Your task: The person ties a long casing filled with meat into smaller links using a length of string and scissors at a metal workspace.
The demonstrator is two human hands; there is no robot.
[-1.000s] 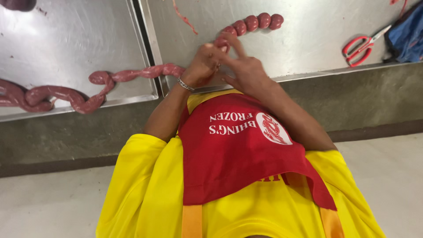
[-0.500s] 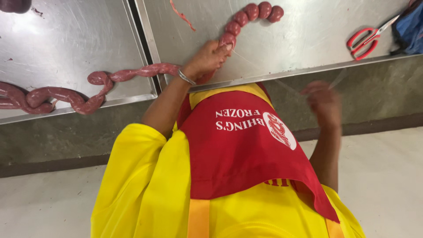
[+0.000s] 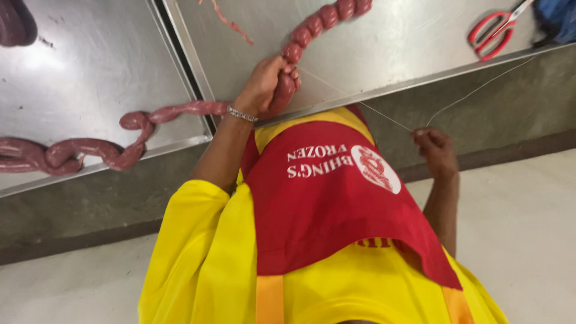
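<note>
- Sausage rope (image 3: 180, 111): long reddish-pink casing, lying across two steel trays on the counter; thick loops at the far left, a thinner run crossing the seam between the trays, then a row of short tied links (image 3: 327, 18) curving toward the top edge.
- Left hand (image 3: 264, 84): fingers clenched around the sausage at the near edge of the right-hand tray, just below the first tied link; a beaded bracelet (image 3: 242, 114) sits on the wrist.
- Right hand (image 3: 435, 147): held off the counter, in front of its concrete face, well apart from the left hand; fingers pinched shut on a thin white string (image 3: 360, 103).
- String: drawn taut from the sausage at the left hand to the right hand, with a second strand rising from that hand toward the counter's upper right.
- Steel tray, right (image 3: 408, 54): scratched and shiny, carrying the links and a thin scrap of casing (image 3: 231, 24).
- Steel tray, left (image 3: 84, 72): carrying the loops.
- Scissors (image 3: 495, 30): red-handled, lying at the right tray's far corner.
- Clothing: yellow shirt (image 3: 198, 264) under a red apron (image 3: 324, 204).
</note>
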